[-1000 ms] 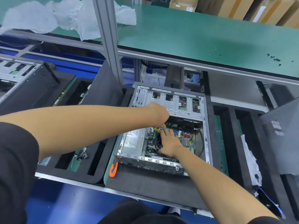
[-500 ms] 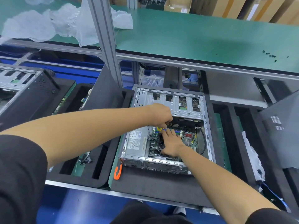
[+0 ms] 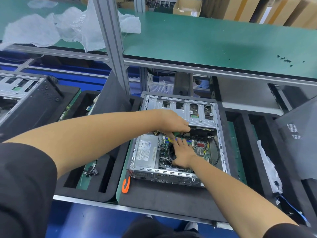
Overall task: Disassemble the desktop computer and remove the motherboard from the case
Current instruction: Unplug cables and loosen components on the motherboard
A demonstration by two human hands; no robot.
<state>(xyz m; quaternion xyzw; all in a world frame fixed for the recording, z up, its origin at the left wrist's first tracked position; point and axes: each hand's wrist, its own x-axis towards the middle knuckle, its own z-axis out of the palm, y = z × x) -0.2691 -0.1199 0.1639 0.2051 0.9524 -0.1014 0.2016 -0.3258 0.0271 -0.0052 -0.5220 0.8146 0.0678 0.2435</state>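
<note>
Green bench [image 3: 214, 40] above, open case [image 3: 221, 143] below | left hand [image 3: 171, 121] pinches green memory stick [image 3: 177, 134] | right hand [image 3: 182, 152] flat, fingers [image 3: 180, 140] straight on motherboard [image 3: 199, 148] | I would pull straight up, no twisting.

The computer case [image 3: 180, 107] is bare silver-grey metal, and the power supply [image 3: 145, 152] inside it is pale grey with a white label of black print. The motherboard [image 3: 199, 149] is dark green, dotted with blue and green slots, a red patch and a silvery finned block. A black cable [image 3: 217, 152] loops beside it. The case sits on a black foam mat [image 3: 163, 200] edged in green, with an orange hook-shaped tool [image 3: 126, 185] at the corner. The shelf [image 3: 205, 43] above is green, strewn with crumpled white wrap [image 3: 51, 30] and a few black specks [image 3: 284, 60]. Both sleeves [image 3: 22, 186] are black.
</note>
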